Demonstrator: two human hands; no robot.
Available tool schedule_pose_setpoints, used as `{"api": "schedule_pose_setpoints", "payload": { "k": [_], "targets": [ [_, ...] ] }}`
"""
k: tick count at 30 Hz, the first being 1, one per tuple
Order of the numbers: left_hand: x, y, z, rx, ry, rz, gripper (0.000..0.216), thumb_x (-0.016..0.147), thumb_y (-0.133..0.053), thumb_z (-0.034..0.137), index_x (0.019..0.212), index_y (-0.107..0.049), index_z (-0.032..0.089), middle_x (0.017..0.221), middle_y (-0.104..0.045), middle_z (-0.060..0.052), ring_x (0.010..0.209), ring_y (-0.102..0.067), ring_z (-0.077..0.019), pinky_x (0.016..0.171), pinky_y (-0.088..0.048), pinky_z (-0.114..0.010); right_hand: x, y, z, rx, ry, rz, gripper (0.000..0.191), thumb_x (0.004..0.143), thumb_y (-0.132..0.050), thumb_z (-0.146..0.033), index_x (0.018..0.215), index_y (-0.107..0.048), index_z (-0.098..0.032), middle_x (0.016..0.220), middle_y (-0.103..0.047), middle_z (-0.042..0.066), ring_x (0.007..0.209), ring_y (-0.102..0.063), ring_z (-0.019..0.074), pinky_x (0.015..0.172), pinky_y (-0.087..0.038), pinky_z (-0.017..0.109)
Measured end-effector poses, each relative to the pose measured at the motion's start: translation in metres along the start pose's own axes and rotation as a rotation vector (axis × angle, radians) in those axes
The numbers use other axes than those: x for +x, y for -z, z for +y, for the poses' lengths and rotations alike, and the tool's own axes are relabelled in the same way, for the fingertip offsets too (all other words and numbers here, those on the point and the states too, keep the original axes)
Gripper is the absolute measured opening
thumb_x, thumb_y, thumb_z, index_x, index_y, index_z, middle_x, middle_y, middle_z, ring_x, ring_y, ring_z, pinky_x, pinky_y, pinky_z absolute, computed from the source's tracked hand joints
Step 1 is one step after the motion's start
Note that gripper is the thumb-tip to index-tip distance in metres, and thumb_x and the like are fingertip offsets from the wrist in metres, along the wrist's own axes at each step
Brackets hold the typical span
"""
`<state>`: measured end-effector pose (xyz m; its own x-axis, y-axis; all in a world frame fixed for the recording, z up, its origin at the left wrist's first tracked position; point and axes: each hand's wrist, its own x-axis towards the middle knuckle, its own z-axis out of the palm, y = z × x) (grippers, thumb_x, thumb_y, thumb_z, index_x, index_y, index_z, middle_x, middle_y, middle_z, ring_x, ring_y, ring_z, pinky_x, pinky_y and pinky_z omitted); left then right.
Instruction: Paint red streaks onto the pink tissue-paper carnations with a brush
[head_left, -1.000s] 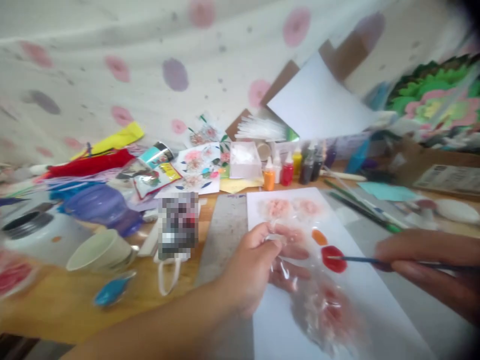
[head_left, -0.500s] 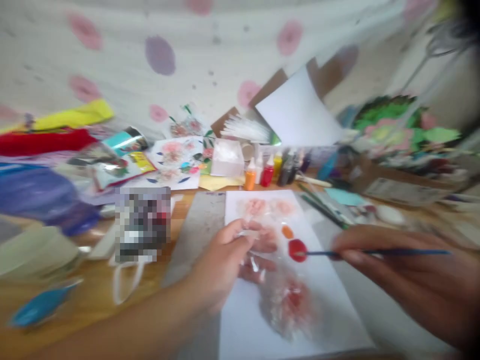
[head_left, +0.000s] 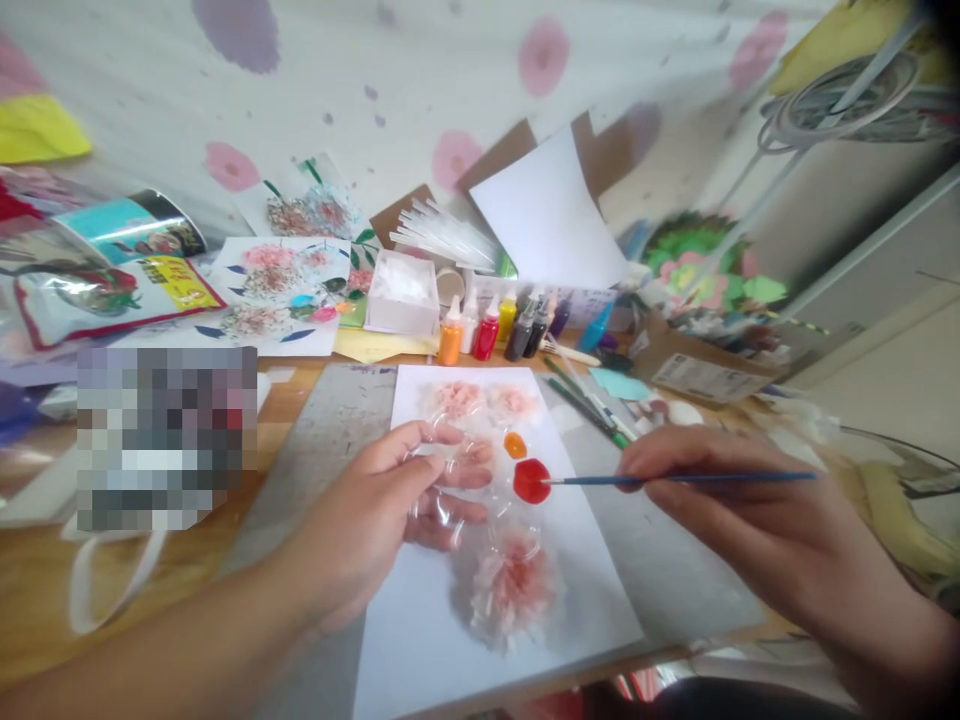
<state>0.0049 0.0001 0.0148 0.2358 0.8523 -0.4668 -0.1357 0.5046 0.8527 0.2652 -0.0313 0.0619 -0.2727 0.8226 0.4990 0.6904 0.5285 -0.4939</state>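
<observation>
My left hand (head_left: 390,510) pinches a crumpled piece of clear plastic film (head_left: 480,520) over a white sheet of paper (head_left: 420,640). The film's lower end is stained pink (head_left: 517,585) and rests on the sheet. My right hand (head_left: 735,510) grips a thin blue paintbrush (head_left: 675,479), its tip dipped in a red paint blob (head_left: 531,481) on the paper. A smaller orange blob (head_left: 514,445) lies just above it, and pink dabbed flower prints (head_left: 480,400) sit at the sheet's top.
The paper lies on a grey mat (head_left: 330,430) on a wooden table. A row of small ink bottles (head_left: 495,330) stands behind it, with a white box (head_left: 401,292), flower paintings (head_left: 277,290), green pencils (head_left: 589,405) and packets (head_left: 105,290) around.
The view has swung right and sharpened. Both hands keep their grips; the brush tip stays in the red blob and the film hangs lower over the paper.
</observation>
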Motion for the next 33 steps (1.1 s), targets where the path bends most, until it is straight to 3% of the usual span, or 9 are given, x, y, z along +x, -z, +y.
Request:
{"api": "schedule_pose_setpoints", "payload": {
  "k": [9,15,25,29,33],
  "targets": [
    [0.0,0.001,-0.002,-0.021,-0.004,-0.004,0.026,0.092,-0.059,0.024,0.117,-0.055,0.02,0.108,-0.076,-0.015,0.077,-0.076,-0.0222,0.056,-0.053,-0.024,-0.005,0.002,0.003,0.056,-0.031,-0.011,0.006,0.084,-0.071,-0.029,0.084,-0.074,-0.034,0.083,-0.077,-0.007,0.077,-0.074,0.0063,0.072,-0.056,0.007],
    [0.001,0.003,-0.004,-0.043,0.005,-0.023,0.029,0.092,-0.06,0.025,0.12,-0.054,0.021,0.113,-0.075,-0.016,0.079,-0.076,-0.0229,0.057,-0.053,-0.024,-0.007,0.005,0.005,0.135,-0.071,-0.011,0.006,0.081,-0.073,-0.027,0.08,-0.076,-0.032,0.082,-0.078,-0.003,0.076,-0.074,0.0103,0.069,-0.058,0.011],
    [0.003,0.005,-0.003,-0.06,0.006,-0.05,0.026,0.091,-0.061,0.026,0.116,-0.058,0.02,0.112,-0.075,-0.015,0.077,-0.075,-0.0214,0.056,-0.051,-0.023,-0.018,0.017,0.014,0.152,-0.134,-0.034,0.007,0.083,-0.073,-0.026,0.084,-0.076,-0.032,0.089,-0.077,0.0,0.086,-0.074,0.0151,0.077,-0.061,0.018],
    [0.002,0.006,-0.005,-0.059,0.002,-0.044,0.026,0.09,-0.062,0.024,0.115,-0.058,0.02,0.109,-0.076,-0.015,0.077,-0.075,-0.022,0.056,-0.052,-0.023,-0.018,0.018,0.015,0.176,-0.194,0.012,0.005,0.081,-0.075,-0.029,0.082,-0.077,-0.034,0.088,-0.077,-0.002,0.085,-0.073,0.0137,0.075,-0.06,0.016],
    [0.002,0.005,-0.005,-0.052,0.0,-0.052,0.026,0.089,-0.064,0.025,0.114,-0.058,0.02,0.11,-0.076,-0.014,0.077,-0.075,-0.0218,0.056,-0.052,-0.023,-0.016,0.012,0.014,0.192,-0.277,0.07,0.006,0.081,-0.075,-0.036,0.083,-0.078,-0.031,0.081,-0.077,0.001,0.073,-0.073,0.0151,0.06,-0.058,0.017]
  ]
}}
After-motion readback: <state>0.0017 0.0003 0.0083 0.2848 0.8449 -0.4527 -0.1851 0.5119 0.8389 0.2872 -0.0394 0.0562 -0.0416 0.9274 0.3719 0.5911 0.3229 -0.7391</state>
